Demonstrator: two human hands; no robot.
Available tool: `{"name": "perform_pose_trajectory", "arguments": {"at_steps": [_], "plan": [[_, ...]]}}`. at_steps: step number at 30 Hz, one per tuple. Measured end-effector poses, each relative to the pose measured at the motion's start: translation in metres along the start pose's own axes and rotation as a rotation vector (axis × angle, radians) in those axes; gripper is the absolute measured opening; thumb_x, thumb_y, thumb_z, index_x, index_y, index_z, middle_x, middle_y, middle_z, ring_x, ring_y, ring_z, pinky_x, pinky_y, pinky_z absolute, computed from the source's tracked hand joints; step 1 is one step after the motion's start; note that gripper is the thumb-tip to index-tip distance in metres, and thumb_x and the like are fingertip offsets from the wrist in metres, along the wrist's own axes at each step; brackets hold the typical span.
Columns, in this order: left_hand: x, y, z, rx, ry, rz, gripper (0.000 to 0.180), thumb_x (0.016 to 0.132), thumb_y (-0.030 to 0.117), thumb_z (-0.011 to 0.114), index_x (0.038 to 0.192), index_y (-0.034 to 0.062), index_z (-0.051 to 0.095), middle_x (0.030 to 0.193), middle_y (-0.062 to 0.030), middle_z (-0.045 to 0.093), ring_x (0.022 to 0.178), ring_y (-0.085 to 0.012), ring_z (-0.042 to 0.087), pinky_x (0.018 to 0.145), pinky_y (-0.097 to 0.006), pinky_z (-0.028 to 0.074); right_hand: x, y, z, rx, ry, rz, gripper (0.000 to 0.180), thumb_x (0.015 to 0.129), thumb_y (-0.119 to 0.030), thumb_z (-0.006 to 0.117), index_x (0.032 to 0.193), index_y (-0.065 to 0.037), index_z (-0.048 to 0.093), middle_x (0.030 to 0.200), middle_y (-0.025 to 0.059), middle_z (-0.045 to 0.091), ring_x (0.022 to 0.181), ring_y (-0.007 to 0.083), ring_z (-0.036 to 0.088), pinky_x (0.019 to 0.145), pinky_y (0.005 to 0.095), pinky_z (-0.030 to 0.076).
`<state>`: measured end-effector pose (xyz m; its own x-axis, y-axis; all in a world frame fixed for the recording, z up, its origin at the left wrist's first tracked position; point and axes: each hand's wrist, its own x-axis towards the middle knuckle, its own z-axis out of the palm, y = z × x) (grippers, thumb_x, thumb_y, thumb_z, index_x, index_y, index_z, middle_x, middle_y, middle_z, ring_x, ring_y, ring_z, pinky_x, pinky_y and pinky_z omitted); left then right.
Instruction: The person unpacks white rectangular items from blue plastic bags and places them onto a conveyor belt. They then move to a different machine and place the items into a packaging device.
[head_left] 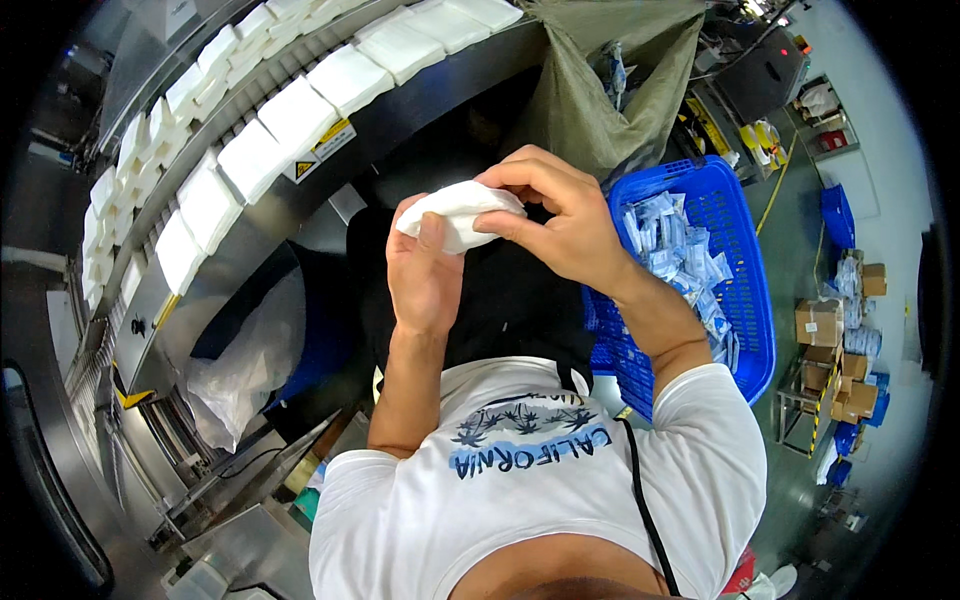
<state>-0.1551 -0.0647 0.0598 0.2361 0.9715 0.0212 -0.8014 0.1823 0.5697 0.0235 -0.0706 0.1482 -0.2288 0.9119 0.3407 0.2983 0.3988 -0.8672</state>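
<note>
A soft white folded pad (462,212), wipe-like in look, is held up in front of my chest between both hands. My left hand (422,270) grips its left end, with the thumb on the near face and the fingers behind, partly hidden. At the other end my right hand (568,215) pinches the pad between thumb and fingers. Similar flat white pads (297,112) lie in a row along the curved conveyor (255,205) at the left and ahead.
A blue plastic basket (748,270) filled with small blue-and-white packets (680,250) stands at my right. Ahead hangs a drab green sheet (570,110). Clear plastic film (250,365) droops over a dark blue bin left of me. Cardboard boxes (820,322) are stacked farther right.
</note>
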Motion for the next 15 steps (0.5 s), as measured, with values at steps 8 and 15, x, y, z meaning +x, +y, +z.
{"name": "perform_pose_trajectory", "arguments": {"at_steps": [8, 15], "plan": [[-0.008, 0.017, 0.004, 0.41, 0.071, 0.196, 0.03, 0.094, 0.014, 0.08, 0.118, 0.002, 0.066, 0.105, -0.0061, 0.072, 0.095, -0.0126, 0.067, 0.083, -0.027, 0.055, 0.002, 0.004, -0.003, 0.201, -0.143, 0.169, 0.033, 0.091, -0.004, 0.077, 0.121, 0.003, 0.066, 0.115, 0.0078, 0.066, 0.105, 0.0135, 0.064, 0.091, 0.0289, 0.054], [-0.012, 0.025, 0.017, 0.56, 0.034, 0.197, 0.058, 0.081, 0.011, 0.091, 0.128, -0.0028, 0.059, 0.111, -0.0136, 0.073, 0.105, -0.0191, 0.071, 0.093, -0.032, 0.058, 0.0, 0.017, 0.015, 0.395, 0.162, 0.341, 0.018, 0.1, -0.012, 0.071, 0.112, 0.002, 0.071, 0.099, 0.0037, 0.072, 0.088, 0.0085, 0.066, 0.079, 0.024, 0.053]]}}
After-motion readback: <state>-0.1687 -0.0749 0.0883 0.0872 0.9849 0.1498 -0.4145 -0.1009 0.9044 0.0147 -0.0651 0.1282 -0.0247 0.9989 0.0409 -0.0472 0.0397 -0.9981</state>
